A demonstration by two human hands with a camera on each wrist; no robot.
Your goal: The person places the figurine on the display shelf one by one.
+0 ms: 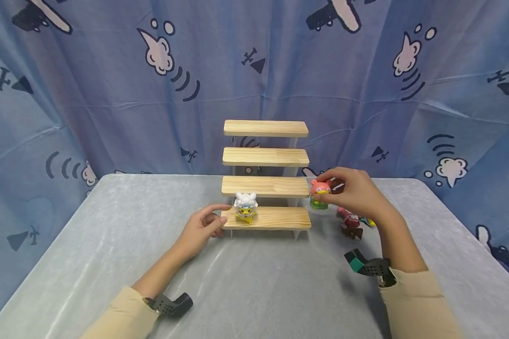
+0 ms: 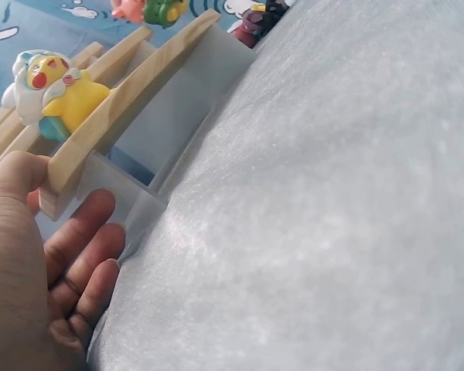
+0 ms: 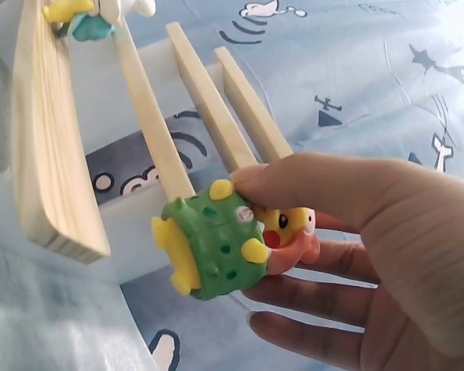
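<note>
A four-tier wooden display stand [image 1: 275,218] with clear side supports stands on the table. My left hand [image 1: 201,227] pinches the left end of its lowest shelf [image 2: 131,97], the other fingers loosely bent below. On that shelf, near the left end, a yellow figurine with a white hood [image 1: 246,207] stands upright. My right hand [image 1: 354,190] holds a figurine with a pink hood and green body [image 3: 220,243] between thumb and fingers. This figurine is in the air beside the stand's right end, tilted in the right wrist view with its yellow feet toward the camera.
Several small figurines [image 1: 349,220] lie on the table to the right of the stand, partly behind my right forearm. The grey-white table [image 1: 254,292] reaches back to a blue patterned curtain [image 1: 254,70]. The upper three shelves [image 1: 266,128] rise stepwise toward the curtain.
</note>
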